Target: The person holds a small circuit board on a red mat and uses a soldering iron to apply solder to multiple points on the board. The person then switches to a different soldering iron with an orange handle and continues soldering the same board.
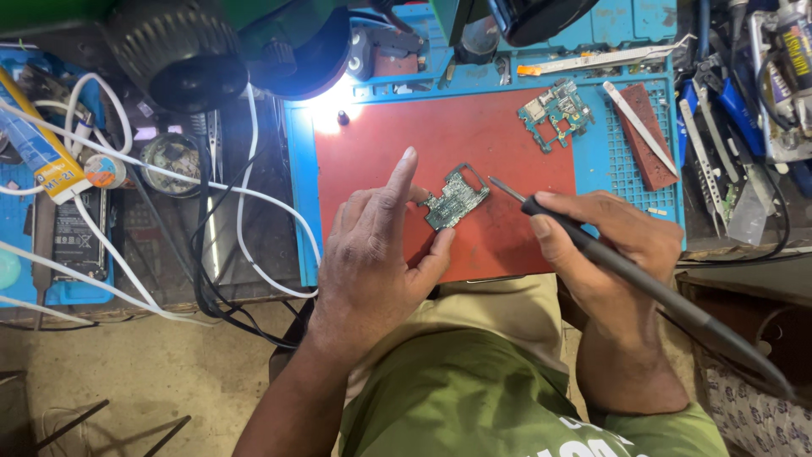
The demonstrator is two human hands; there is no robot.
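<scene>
On the red mat (507, 245) we are pinching the small circuit board (455, 199) with our left hand (372, 254) — index raised — while our right hand (600, 254) is gripping the soldering iron (643, 283), tip hovering just beside the board — not yet touching.

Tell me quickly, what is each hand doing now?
Left hand: pinching the small circuit board, index finger raised.
Right hand: closed around the soldering iron.

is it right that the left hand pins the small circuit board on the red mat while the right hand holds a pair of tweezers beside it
Not quite. The head view shows the right hand holding a dark soldering iron, not tweezers. The rest stands: the left hand pins the small circuit board on the red mat.
</scene>
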